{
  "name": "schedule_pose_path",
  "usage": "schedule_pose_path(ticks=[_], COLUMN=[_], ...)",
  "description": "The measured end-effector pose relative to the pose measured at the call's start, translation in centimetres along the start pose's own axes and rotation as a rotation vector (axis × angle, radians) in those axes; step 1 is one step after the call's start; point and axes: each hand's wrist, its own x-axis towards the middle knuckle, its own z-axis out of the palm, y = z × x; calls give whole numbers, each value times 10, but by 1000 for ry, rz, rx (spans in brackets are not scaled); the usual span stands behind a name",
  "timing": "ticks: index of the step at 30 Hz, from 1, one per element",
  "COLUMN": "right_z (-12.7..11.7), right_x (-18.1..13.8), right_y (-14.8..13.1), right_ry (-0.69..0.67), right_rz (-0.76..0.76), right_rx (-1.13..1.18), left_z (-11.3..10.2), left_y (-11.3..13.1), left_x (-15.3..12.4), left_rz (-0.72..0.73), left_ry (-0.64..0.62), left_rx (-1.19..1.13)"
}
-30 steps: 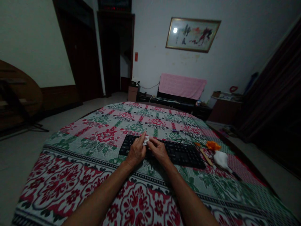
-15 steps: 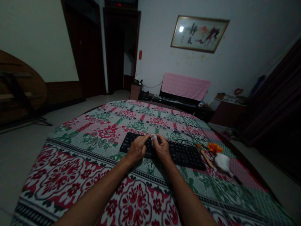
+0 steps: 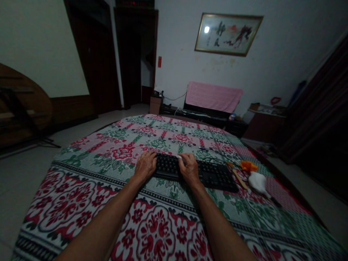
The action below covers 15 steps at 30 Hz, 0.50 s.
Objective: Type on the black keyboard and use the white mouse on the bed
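A black keyboard lies on the patterned bedspread in front of me. My left hand grips its left end, fingers over the far edge and thumb at the keys. My right hand is above the middle keys, its fingers closed on a small white wad. Only a bit of the wad shows between thumb and fingers, so its material is hard to make out. The number pad side of the keyboard extends to the right of my right hand.
Right of the keyboard lie a flat wooden stick, an orange cloth and a white, soft-looking object with a dark handle. A thin pen-like item and a dark cable lie beyond it. The bedspread covers the wide surface.
My left hand has left the white wad and moved left to the keyboard's end. My right hand stays over the middle keys with the wad. The view has shifted slightly.
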Motion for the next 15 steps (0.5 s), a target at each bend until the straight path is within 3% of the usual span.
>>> schedule_pose_path(ticks=[15], right_z=[3], right_x=[-6], right_y=[2], right_ry=[-35], right_rz=[-5], right_rx=[-28], left_z=[4], left_y=[-4], left_x=[-2], left_rz=[29], left_ry=[4], left_rx=[9])
